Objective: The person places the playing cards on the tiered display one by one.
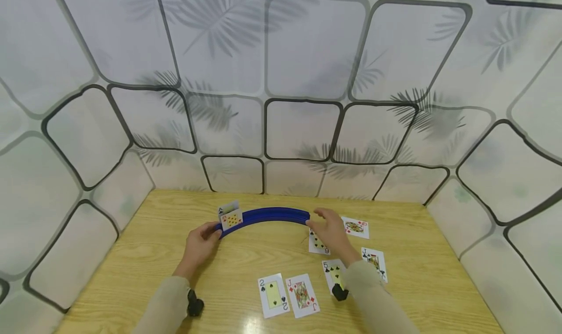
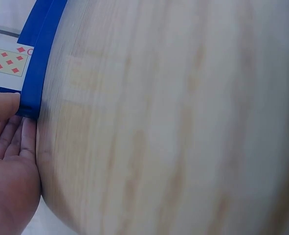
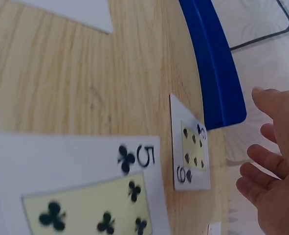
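A curved blue playing card holder [image 1: 275, 214] lies across the table. Its left end is pinched by my left hand [image 1: 197, 250]; the left wrist view shows the thumb [image 2: 7, 104] against that end and the other fingers on its far side. Two cards stand in the holder there: a diamond card [image 1: 232, 220] in front and a partly covered card [image 1: 228, 208] behind. My right hand [image 1: 330, 232] is by the holder's right end, fingers spread, holding nothing in the right wrist view. Below this hand lies a black six [image 3: 193, 152], partly covered in the head view.
Face up on the table lie a two of spades [image 1: 273, 295], a jack of diamonds [image 1: 303, 296], a five of clubs [image 1: 332, 271], a jack of clubs [image 1: 375, 263] and a red-suited picture card [image 1: 356, 227]. Patterned fabric walls [image 1: 303, 129] enclose the table's back and sides.
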Motion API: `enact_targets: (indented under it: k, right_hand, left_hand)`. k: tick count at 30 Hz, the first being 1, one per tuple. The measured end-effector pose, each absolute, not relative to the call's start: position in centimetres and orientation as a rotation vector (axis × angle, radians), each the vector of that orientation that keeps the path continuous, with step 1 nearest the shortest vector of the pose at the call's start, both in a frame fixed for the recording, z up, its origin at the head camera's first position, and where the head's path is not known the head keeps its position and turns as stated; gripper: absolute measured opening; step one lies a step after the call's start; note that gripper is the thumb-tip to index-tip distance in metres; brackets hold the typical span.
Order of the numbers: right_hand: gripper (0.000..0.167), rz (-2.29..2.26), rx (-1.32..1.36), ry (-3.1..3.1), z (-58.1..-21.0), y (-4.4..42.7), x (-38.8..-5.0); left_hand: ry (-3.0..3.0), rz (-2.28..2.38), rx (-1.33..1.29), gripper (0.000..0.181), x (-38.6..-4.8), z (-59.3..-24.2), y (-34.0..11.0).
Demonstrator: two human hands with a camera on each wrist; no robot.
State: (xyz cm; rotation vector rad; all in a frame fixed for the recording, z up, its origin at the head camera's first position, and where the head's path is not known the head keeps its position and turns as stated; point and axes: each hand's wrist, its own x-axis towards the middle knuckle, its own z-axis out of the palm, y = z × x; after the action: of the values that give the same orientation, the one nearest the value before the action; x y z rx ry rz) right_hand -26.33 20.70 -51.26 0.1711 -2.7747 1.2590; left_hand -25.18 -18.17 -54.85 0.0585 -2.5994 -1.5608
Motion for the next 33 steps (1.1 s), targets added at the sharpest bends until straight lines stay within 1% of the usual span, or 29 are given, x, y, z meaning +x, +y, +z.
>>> enact_targets:
  k: [9, 20, 27, 33]
  right_hand:
    - [0.059, 0.997, 0.153, -2.889, -52.4, 23.0, -25.7]
    - [0.072, 0.659, 0.215, -3.003, -53.0, 24.4, -25.0]
    - [0.078, 0.605, 0.212, -3.066, -53.4, 24.8, -24.6]
    - [0.078, 0.607, 0.225, -3.055, -53.5, 24.9, -24.4]
  left_hand:
    - [-2.592, -1.556, 0.059, 0.033, -25.2, -55.1, -18.3]
    - [-2.586, -1.546, 0.067, 0.032, -25.0, -55.2, -18.3]
    - [-2.586, -1.564, 0.063, 0.032, -25.0, -54.8, -18.1]
    - [-2.597, -1.566, 0.065, 0.032, -25.0, -54.7, -18.1]
